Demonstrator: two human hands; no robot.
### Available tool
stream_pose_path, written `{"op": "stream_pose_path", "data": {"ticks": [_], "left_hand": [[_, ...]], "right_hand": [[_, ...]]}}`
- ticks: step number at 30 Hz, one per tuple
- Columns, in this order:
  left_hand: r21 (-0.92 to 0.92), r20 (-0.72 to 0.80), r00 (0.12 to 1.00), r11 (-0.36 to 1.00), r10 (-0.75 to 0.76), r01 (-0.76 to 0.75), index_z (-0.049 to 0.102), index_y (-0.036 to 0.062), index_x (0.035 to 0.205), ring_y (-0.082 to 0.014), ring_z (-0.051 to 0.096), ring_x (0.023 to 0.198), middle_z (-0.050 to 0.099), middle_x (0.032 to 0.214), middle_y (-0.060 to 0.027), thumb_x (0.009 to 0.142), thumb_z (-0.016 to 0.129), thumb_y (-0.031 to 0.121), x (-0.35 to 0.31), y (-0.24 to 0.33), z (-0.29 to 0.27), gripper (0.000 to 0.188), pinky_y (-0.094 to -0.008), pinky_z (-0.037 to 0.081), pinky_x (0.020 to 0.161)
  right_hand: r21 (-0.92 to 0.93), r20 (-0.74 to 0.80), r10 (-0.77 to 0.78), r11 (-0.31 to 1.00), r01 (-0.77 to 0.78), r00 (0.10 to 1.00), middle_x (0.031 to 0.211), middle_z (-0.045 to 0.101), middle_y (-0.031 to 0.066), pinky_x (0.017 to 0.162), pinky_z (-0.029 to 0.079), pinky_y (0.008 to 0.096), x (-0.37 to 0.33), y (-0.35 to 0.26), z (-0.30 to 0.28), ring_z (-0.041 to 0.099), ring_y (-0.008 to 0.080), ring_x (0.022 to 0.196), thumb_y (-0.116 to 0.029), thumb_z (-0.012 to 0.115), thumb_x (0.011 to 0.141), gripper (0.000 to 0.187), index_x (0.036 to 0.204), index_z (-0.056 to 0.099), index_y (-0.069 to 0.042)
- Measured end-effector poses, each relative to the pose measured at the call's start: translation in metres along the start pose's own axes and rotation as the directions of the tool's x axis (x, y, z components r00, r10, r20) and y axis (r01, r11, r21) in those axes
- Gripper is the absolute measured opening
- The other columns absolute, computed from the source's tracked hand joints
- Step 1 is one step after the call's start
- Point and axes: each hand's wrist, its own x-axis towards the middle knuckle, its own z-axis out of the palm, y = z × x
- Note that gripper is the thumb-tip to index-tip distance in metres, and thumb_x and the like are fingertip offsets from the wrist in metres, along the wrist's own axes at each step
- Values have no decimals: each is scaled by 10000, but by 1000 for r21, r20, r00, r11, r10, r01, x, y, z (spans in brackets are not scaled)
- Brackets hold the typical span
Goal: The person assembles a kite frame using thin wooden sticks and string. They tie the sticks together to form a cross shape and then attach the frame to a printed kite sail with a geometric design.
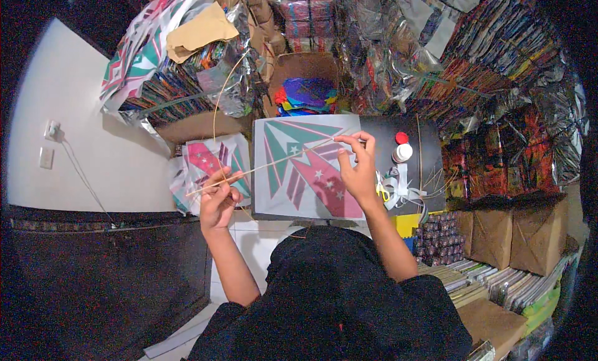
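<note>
Both my hands hold a thin, pale bamboo stick (274, 161) slanting over a printed sheet (330, 183). My right hand (358, 168) pinches its upper right end between thumb and finger. Near its lower left end, the fingers of my left hand (218, 198) are closed around it. A long, bowed thin strip (215, 115) also passes through my left hand, crossing the stick and reaching up towards the stacks. The sheet is white with green and pink shapes and stars, and lies flat on a dark board (374, 125). Another similar printed sheet (202, 158) lies to the left.
On the board's right are a white bottle (402, 153), a red cap (402, 138), yellow-handled scissors (382, 190), white strips (398, 180) and thin sticks (420, 155). Wrapped stacks (498, 43) crowd the back and right. Cardboard boxes (539, 233) stand at right; a white wall (81, 112) is left.
</note>
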Motion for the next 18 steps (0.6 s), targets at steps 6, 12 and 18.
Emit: {"op": "stream_pose_path", "data": {"ticks": [6,12,18], "left_hand": [[-9,1,1000,1000,-4,4,572,-15,1317,-177,666,747,637,1229,-281,909,675,52,-1,-1,0,426,-328,535,674],[-3,0,1000,1000,18,-18,579,-30,1302,-189,676,732,636,1218,-296,900,671,31,-2,-2,5,416,-329,553,670],[-1,17,1000,1000,17,-17,579,-30,1306,-194,684,745,633,1219,-307,906,660,26,-3,-1,6,412,-311,563,681]], "right_hand": [[16,14,-3,1000,3,1000,1097,491,121,942,388,359,-4,-14,0,473,271,1090,-60,627,840,266,1085,714,-115],[23,23,-37,999,37,999,1116,486,140,954,376,373,-7,-26,0,468,281,1096,-64,628,829,272,1087,711,-98],[3,53,-54,999,54,997,1135,479,149,973,366,395,-10,-35,1,453,300,1099,-75,629,825,282,1096,705,-97]]}}
